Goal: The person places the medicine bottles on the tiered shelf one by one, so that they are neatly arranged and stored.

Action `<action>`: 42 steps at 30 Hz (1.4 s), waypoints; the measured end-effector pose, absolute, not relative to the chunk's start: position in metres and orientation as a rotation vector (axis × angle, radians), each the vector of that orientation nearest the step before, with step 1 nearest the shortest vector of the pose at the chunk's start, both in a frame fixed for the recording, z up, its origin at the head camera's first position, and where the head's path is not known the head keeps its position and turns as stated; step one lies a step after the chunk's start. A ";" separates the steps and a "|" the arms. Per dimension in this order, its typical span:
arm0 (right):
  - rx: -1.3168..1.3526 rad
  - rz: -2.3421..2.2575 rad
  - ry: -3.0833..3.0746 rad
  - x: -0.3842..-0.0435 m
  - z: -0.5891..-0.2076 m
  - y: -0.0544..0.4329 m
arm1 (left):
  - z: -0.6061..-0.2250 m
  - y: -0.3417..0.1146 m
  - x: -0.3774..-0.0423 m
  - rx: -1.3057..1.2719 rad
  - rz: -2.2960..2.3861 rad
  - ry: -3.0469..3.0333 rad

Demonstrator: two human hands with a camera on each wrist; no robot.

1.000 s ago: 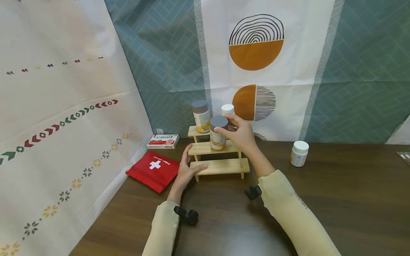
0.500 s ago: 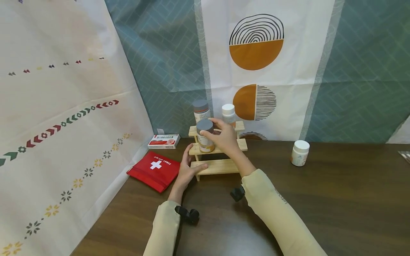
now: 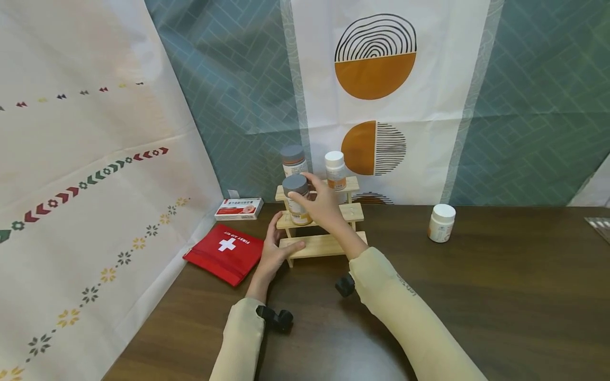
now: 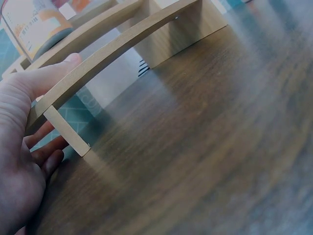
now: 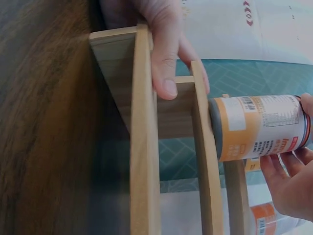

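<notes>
A three-tier wooden step stand (image 3: 329, 244) stands on the table. At its left end my left hand (image 3: 271, 257) grips it, thumb over the bottom step (image 4: 122, 46) and fingers around the side. My right hand (image 3: 326, 209) holds a grey-lidded supplement bottle (image 5: 264, 128) by its upper part. That bottle is upright at the left of the middle step, its base against the board. Behind it on the top step are another grey-lidded bottle (image 3: 292, 155) at the left, partly hidden, and a smaller white-capped bottle (image 3: 335, 170) further right.
A red first aid kit pouch (image 3: 226, 254) lies left of the stand, with a white and red medicine box (image 3: 239, 209) behind it. Off to the right stands a white-capped bottle (image 3: 441, 223). Hanging cloths (image 3: 238, 95) close off the back and left.
My right hand has carried the grey-lidded bottle leftward to the left end of the middle step, uncovering the white-capped bottle behind. The left hand keeps its grip on the stand.
</notes>
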State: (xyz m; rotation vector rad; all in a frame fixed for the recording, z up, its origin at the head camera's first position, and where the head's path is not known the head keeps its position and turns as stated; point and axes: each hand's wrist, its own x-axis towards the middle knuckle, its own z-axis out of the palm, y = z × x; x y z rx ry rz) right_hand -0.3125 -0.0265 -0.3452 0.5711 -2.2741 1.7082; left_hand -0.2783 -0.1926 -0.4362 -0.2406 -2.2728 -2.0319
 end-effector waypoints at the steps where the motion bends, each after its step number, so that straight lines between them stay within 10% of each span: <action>1: 0.569 1.705 -2.274 -0.313 -0.345 -0.027 | -0.439 -0.193 -0.280 -0.239 -2.020 -2.276; 42: 0.693 1.536 -2.375 -0.280 -0.354 0.053 | -0.451 -0.193 -0.285 -0.190 -1.967 -2.304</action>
